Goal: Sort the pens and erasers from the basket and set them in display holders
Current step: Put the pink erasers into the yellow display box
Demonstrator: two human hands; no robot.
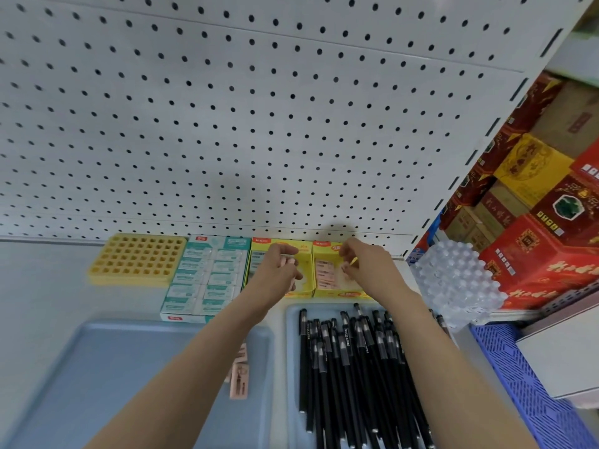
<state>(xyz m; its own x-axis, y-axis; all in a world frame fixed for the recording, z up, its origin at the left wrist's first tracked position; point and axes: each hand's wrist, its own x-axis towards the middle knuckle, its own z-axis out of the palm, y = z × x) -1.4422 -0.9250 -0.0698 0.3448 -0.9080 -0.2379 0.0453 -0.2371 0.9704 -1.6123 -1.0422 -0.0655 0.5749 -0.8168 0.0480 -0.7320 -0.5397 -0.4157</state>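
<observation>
Two yellow display boxes stand against the pegboard: a left one and a right one with pink erasers inside. My left hand hovers over the left box and grips pink erasers in its curled fingers. My right hand is over the right box with fingertips pinched together; whether they hold anything is unclear. A teal-and-white box of wrapped erasers sits to the left. Loose pink erasers lie on the blue tray. Many black pens fill a second tray.
A yellow grid pen holder stands at the far left by the pegboard wall. A clear plastic holder sits at the right. Red and gold boxes are stacked beyond it. A blue basket lies at the lower right.
</observation>
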